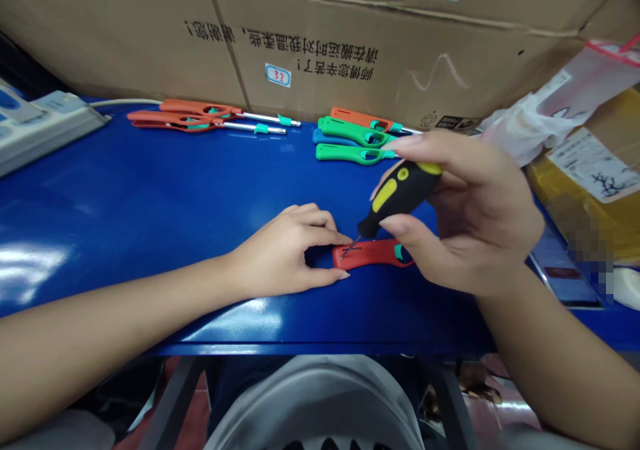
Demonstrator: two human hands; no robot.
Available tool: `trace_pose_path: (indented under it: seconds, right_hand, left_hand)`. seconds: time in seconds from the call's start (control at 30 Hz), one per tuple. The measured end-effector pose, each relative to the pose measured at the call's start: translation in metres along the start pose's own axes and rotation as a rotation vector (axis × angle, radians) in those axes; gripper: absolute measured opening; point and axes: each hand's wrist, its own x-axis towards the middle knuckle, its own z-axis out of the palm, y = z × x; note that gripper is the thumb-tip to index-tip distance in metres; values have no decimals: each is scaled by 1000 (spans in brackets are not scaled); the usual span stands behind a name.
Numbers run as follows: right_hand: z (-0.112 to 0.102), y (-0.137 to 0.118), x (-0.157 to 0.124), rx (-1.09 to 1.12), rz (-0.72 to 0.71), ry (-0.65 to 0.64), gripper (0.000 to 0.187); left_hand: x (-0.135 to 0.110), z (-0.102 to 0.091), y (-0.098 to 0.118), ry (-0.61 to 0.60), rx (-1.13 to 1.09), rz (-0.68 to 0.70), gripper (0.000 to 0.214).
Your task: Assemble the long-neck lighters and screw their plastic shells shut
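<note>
A red lighter body (370, 253) with a green trigger lies flat on the blue table (150, 203). My left hand (290, 253) pinches its left end between thumb and fingers, holding it down. My right hand (465, 217) is wrapped round a black and yellow screwdriver (397, 197), tilted down to the left. The thin metal tip of the screwdriver touches the lighter body near its left end.
Two red long-nosed lighters (200, 117) lie at the back left. A pile of green, blue and orange lighters (357, 140) lies behind my right hand. Cardboard boxes (350, 43) wall off the back. A power strip (35, 127) sits at left, plastic bags (575, 117) at right.
</note>
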Motion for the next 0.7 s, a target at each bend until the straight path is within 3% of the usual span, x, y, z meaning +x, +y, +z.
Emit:
trace_pose_path:
  seconds: [0.1, 0.27, 0.37, 0.5, 0.63, 0.7]
  right_hand:
    - [0, -2, 0, -80, -50, 45, 63]
    - [2, -7, 2, 124, 86, -45, 62]
    - [4, -9, 5, 67, -35, 51, 60]
    - [6, -11, 4, -33, -9, 78, 52]
    - [10, -12, -2, 160, 124, -46, 65]
    - [11, -12, -3, 155, 125, 0, 70]
  left_hand:
    - [1, 0, 1, 2, -5, -2, 27]
    - [1, 0, 3, -12, 4, -36, 27]
    - [2, 1, 5, 2, -19, -53, 23]
    - [1, 2, 5, 14, -37, -46, 20]
    - [1, 3, 5, 23, -31, -45, 24]
    - [1, 3, 6, 13, -38, -53, 25]
